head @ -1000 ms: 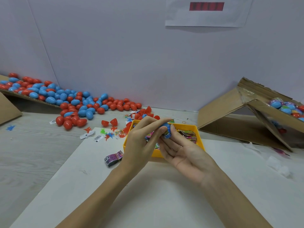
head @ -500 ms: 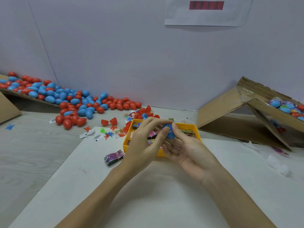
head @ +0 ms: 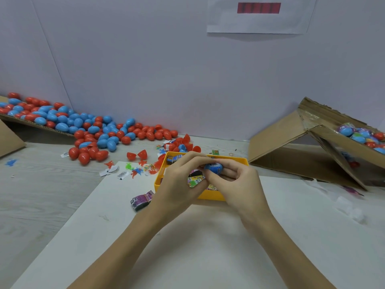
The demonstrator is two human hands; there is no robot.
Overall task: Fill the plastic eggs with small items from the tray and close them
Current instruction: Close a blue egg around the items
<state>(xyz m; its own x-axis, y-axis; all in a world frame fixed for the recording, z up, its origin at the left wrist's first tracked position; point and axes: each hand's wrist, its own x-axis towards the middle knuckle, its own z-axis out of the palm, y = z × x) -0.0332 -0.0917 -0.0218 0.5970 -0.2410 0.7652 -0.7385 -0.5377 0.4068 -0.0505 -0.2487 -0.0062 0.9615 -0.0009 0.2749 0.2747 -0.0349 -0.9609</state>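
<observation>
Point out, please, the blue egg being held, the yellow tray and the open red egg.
blue egg (head: 213, 167), head view, its shell.
yellow tray (head: 210, 197), head view, near wall.
open red egg (head: 137, 155), head view, hinge.

I can't read a single word from here. The white sheet (head: 258, 16) on the wall at twelve o'clock carries a dark red strip (head: 259, 7), blurred to bars. The small packets (head: 174, 159) in the yellow tray (head: 210, 195) show print too fine to make out. At nine o'clock from the tray, the purple packet (head: 141, 200) and the white slips (head: 121, 175) bear marks, perhaps barcodes, all illegible.
</observation>
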